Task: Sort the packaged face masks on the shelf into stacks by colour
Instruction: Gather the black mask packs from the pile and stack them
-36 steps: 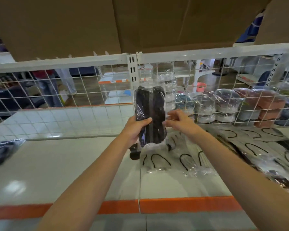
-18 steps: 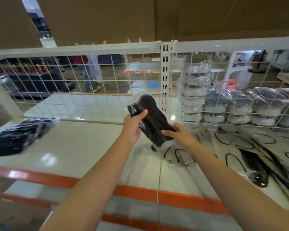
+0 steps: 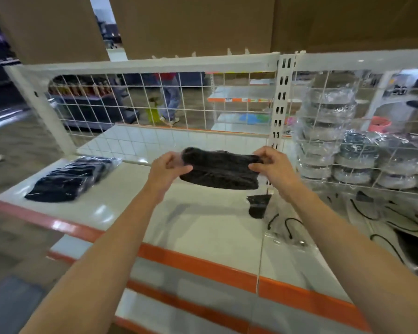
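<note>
Both hands are up over the shelf [image 3: 203, 227], a glossy white panel with a bright orange front edge, and stretched between them is a black mask pack [image 3: 220, 171]: soft dark fabric in a clear crinkly wrapper, long and flattish, lying sideways in the air above the shelf. The left hand [image 3: 165, 168] pinches the pack's left end, thumb on top, fingers curled beneath. The right hand [image 3: 273, 165] pinches the right end the same way, fingertips bunched tight on the plastic. Both grips are closed on the pack, nothing loose.

Off to the left, well apart, sits a black stack [image 3: 70, 180] of similar wrapped packs, shiny film over dark cloth, fanned slightly on the shelf. Below and right of the held pack lies a loose pile of masks [image 3: 377, 213] in clear film, pale pieces with thin black ear loops, plus a small dark one [image 3: 257, 204] just beneath the right wrist. Behind runs a white wire grid [image 3: 179, 100], and past it wrapped round bowls [image 3: 328, 131] stacked in columns
</note>
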Action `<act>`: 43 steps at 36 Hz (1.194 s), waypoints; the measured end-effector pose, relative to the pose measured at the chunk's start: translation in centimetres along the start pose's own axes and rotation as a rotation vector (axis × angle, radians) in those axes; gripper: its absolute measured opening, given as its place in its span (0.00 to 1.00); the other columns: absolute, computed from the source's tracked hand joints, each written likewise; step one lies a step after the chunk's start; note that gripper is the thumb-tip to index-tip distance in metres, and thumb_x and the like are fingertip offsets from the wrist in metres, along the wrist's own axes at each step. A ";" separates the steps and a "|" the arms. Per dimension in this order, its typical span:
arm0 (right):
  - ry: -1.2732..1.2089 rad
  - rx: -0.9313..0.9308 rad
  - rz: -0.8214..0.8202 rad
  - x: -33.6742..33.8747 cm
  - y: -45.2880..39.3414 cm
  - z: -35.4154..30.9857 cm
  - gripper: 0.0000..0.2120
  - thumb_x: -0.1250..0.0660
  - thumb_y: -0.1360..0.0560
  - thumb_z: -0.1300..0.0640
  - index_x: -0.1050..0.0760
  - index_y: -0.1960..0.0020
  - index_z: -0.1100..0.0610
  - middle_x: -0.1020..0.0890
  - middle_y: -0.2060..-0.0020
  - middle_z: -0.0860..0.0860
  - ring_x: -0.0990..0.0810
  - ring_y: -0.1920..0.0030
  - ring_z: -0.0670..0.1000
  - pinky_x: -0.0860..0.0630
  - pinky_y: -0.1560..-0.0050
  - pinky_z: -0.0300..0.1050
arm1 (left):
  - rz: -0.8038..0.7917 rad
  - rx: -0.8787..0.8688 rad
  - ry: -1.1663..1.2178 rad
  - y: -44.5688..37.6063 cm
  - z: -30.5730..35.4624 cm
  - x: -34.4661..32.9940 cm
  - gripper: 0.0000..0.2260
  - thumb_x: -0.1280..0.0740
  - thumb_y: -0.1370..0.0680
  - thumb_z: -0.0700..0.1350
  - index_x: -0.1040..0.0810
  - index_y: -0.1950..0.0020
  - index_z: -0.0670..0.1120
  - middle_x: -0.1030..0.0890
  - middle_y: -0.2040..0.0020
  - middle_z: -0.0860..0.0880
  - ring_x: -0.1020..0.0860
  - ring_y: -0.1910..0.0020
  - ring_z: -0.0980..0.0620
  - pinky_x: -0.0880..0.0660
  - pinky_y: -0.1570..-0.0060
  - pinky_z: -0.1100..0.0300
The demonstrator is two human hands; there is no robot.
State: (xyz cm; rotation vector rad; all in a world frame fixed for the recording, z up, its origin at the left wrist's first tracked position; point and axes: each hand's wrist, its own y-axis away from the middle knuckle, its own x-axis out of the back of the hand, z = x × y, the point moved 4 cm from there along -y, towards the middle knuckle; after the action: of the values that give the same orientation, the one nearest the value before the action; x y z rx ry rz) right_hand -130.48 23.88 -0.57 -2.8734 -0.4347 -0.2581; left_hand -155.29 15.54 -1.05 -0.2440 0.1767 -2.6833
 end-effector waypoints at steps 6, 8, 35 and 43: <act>0.314 -0.187 -0.209 -3.5 1.6 7.0 0.12 0.31 0.29 0.68 0.27 0.50 0.55 0.21 0.51 0.50 0.22 0.45 0.51 0.27 0.39 0.48 | -0.144 0.087 -0.574 2.0 -7.7 0.6 0.11 0.25 0.31 0.38 0.22 0.53 0.46 0.20 0.53 0.48 0.23 0.51 0.48 0.30 0.51 0.62; 0.363 -0.222 -0.204 -4.3 2.5 8.8 0.11 0.34 0.28 0.70 0.26 0.49 0.58 0.21 0.51 0.53 0.22 0.45 0.53 0.26 0.39 0.48 | -0.173 0.117 -0.653 3.0 -9.8 0.3 0.12 0.26 0.31 0.39 0.21 0.50 0.44 0.19 0.52 0.47 0.24 0.52 0.51 0.33 0.55 0.69; 0.486 -0.267 -0.173 -13.2 -1.4 5.8 0.03 0.32 0.27 0.61 0.23 0.53 0.59 0.21 0.54 0.54 0.25 0.50 0.54 0.33 0.52 0.43 | -0.064 0.194 -0.495 -2.7 -10.4 9.2 0.08 0.28 0.28 0.39 0.22 0.50 0.41 0.21 0.53 0.45 0.24 0.52 0.48 0.30 0.58 0.67; 0.586 -0.160 -0.197 -15.5 -4.9 1.8 0.06 0.32 0.27 0.60 0.26 0.51 0.58 0.19 0.51 0.57 0.22 0.50 0.59 0.24 0.47 0.56 | 0.037 0.099 -0.478 -6.6 -7.1 12.9 0.13 0.28 0.28 0.41 0.21 0.45 0.41 0.18 0.48 0.44 0.21 0.47 0.45 0.26 0.44 0.53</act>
State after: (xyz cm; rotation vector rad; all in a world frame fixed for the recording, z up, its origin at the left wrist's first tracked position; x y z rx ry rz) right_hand -146.35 24.74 -4.58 -2.7132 -0.5928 -1.1720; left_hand -170.91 16.42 -5.08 -0.8248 -0.0968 -2.5026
